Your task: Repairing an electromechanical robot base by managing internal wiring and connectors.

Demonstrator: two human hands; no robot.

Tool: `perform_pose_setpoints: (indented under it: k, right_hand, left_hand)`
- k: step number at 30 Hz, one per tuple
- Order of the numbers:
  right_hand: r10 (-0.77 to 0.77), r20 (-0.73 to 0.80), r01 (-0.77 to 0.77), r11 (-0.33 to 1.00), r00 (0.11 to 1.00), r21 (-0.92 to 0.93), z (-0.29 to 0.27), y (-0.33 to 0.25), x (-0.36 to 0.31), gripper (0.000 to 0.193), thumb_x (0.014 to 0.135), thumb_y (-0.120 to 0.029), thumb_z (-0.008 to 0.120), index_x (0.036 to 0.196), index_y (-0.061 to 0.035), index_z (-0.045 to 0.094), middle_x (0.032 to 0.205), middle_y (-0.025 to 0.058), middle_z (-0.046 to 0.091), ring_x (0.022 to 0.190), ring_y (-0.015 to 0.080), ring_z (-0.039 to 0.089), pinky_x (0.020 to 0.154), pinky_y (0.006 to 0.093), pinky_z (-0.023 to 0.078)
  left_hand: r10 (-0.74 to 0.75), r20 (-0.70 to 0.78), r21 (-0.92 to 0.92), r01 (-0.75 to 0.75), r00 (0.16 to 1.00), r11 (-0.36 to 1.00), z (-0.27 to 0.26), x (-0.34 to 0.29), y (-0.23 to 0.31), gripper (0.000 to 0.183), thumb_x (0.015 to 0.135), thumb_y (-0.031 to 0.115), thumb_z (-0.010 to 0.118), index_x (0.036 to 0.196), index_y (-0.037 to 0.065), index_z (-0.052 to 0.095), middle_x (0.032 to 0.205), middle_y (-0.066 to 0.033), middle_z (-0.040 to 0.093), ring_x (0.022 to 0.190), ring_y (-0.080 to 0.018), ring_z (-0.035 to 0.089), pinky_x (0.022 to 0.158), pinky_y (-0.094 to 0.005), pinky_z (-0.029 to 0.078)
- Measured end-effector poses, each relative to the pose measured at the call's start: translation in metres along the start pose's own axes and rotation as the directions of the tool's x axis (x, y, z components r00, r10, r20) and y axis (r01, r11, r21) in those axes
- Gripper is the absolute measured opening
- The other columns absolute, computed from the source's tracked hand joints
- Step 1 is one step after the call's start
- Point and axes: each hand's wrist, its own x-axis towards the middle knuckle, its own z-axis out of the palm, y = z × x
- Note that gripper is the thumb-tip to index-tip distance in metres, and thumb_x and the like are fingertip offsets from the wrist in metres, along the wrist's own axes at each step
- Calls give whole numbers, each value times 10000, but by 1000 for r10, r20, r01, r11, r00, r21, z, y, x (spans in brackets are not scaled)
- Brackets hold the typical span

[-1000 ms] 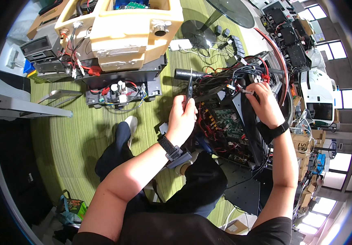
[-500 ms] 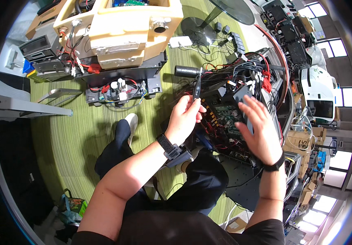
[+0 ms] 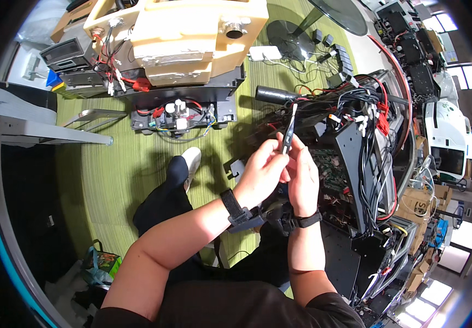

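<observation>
My left hand (image 3: 265, 168) is closed on a slim black-handled tool (image 3: 288, 134). The tool points away from me and ends in a thin, pale metal tip; its exact kind is unclear. Close against the left hand is my right hand (image 3: 304, 183), its fingers stretched upward and held together beside the tool's handle. Whether those fingertips touch the handle is hard to see. Both hands are above the near left side of an opened black machine (image 3: 348, 158), where a green circuit board (image 3: 329, 170) and bundled black cables (image 3: 363, 175) show.
A cream-coloured housing (image 3: 178, 33) on a black wheeled base (image 3: 184, 115) stands at the far left. Beyond the machine are a black cylinder (image 3: 270, 94), a white adapter (image 3: 265, 53) with cables and a round table base (image 3: 289, 38). Cardboard boxes (image 3: 416, 202) line the right.
My right hand has moved left from over the machine to beside my left hand. The left hand, still holding the tool, has shifted slightly right and nearer. The whole view has shifted too.
</observation>
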Motion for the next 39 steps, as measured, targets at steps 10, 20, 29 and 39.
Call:
perform_pose_setpoints:
  k: [10, 20, 29, 39]
  right_hand:
    - [-316, -65, 294, 928, 946, -230, -4, 27, 6, 366, 862, 25, 532, 1222, -35, 509, 1280, 105, 454, 1152, 179, 480, 972, 324, 393]
    - [-286, -232, 218, 935, 930, -279, -8, 24, -9, 230, 940, -58, 415, 1143, -28, 519, 1065, 65, 541, 929, 129, 528, 828, 260, 429]
    - [-168, -214, 166, 986, 962, -26, 3, 18, -13, 216, 966, -121, 429, 1142, -35, 520, 795, -17, 513, 737, 31, 464, 684, 187, 410]
    - [-88, -222, 108, 991, 971, 81, -11, 19, -11, 198, 962, -119, 444, 1090, -16, 554, 755, -32, 514, 686, 22, 457, 632, 174, 396]
  left_hand:
    - [236, -94, -1, -237, 967, 972, 1, 7, -23, 156, 948, 61, 447, 1091, 26, 396, 1178, -91, 518, 1062, -135, 496, 942, -260, 381]
    - [262, -201, 2, -268, 944, 964, 5, -1, -26, 227, 990, 185, 323, 1103, 23, 436, 1093, -134, 564, 894, -142, 559, 781, -289, 456]
    - [304, -219, 42, -302, 927, 952, 12, -9, -27, 118, 953, 70, 384, 1000, -14, 451, 862, -122, 590, 736, -146, 551, 715, -285, 476]
    - [190, -192, -26, -199, 963, 980, 14, -8, -26, 227, 963, 114, 377, 897, -41, 528, 826, -126, 618, 695, -150, 575, 703, -293, 497]
